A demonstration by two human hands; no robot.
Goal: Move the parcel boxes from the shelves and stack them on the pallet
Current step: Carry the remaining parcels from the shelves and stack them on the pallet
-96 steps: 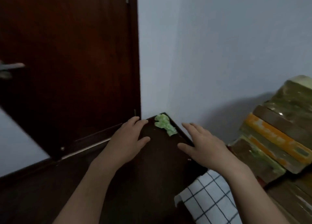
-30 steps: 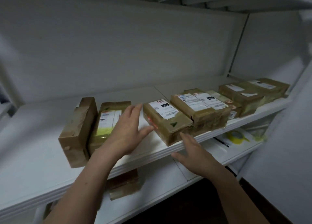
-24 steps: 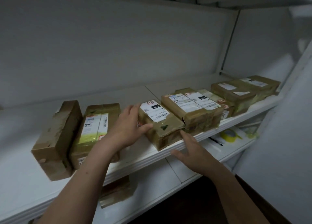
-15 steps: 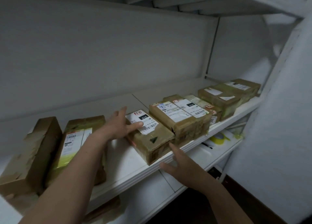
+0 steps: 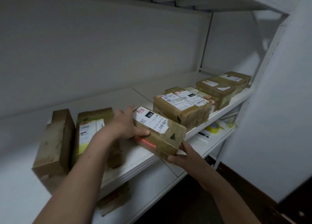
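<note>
A forearm half hides an upright brown labelled box (image 5: 89,130) while the left hand (image 5: 125,125) clamps thumb and fingers on a taped brown cardboard parcel (image 5: 162,132) at the front edge of the white shelf (image 5: 136,156). The right hand (image 5: 182,154) cups the parcel's near corner, fingertips hidden beneath.

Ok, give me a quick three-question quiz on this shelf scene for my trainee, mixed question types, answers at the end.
1. True or false: the left hand and right hand both hold the 010-labelled parcel.
2. The yellow tape roll lies: A on a parcel, B on the lower shelf, C on the floor.
3. Which hand holds the parcel's near corner?
Key: 1 true; 2 B; 3 the right hand.
</note>
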